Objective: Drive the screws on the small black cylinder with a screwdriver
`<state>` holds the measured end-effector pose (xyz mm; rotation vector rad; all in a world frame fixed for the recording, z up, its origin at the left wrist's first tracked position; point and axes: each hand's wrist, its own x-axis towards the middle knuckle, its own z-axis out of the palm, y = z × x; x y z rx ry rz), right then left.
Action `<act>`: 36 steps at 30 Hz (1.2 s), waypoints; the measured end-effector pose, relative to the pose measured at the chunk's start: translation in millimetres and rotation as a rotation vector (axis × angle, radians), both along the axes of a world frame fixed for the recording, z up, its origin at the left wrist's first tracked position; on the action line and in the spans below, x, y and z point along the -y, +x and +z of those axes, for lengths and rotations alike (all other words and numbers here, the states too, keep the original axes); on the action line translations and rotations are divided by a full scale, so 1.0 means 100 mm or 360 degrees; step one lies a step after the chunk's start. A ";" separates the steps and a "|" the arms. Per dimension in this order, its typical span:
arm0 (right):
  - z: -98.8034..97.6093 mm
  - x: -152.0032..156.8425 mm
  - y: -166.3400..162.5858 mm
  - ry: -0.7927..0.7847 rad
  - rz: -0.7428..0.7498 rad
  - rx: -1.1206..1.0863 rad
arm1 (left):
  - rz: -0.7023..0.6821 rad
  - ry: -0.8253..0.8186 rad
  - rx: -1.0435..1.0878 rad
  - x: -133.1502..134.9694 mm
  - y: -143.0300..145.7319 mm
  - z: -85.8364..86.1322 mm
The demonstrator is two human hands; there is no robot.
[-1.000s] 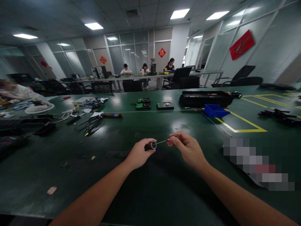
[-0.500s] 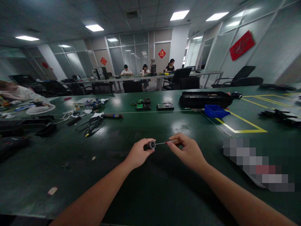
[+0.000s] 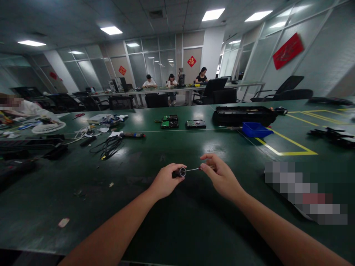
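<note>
My left hand (image 3: 165,181) is closed around a small dark cylindrical part (image 3: 182,172) with a silvery ring at its open end, which faces right. In my right hand (image 3: 223,179) is a screwdriver (image 3: 193,170), its thin metal shaft pointing left. The shaft's tip reaches the ring end of the cylinder; how far inside it goes I cannot tell. Thumb and fingers hold the screwdriver's handle, which is mostly hidden, while the index finger is raised off it. Both hands are above the green tabletop (image 3: 155,236).
Beyond my hands lie green circuit boards (image 3: 169,124), a hard drive (image 3: 195,124), a black plastic housing (image 3: 244,116) and a blue tray (image 3: 256,130). At left are a corded tool (image 3: 133,135) and a white round grille (image 3: 48,127). A pixelated object (image 3: 302,194) lies right.
My right hand's fingers have loosened and shifted on the screwdriver handle, with the index finger lifting. The left hand still holds the cylinder. The view has shifted slightly.
</note>
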<state>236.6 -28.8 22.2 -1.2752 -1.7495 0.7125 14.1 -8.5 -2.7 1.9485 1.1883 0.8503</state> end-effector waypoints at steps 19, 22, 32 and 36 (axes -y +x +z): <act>-0.08 -0.12 -0.05 -0.0693 -0.0015 -0.1418 | -0.0068 0.0094 0.0033 -0.01 -0.01 0.01; -0.09 -0.15 -0.04 -0.0894 -0.0028 -0.1572 | -0.0065 0.0117 -0.0004 -0.02 -0.02 0.01; -0.10 -0.12 -0.08 -0.0434 -0.0106 -0.1236 | -0.0048 0.0084 -0.0054 -0.02 -0.03 0.01; -0.09 -0.10 -0.08 -0.0358 -0.0087 -0.1040 | -0.0043 0.0092 -0.0079 -0.01 -0.03 0.02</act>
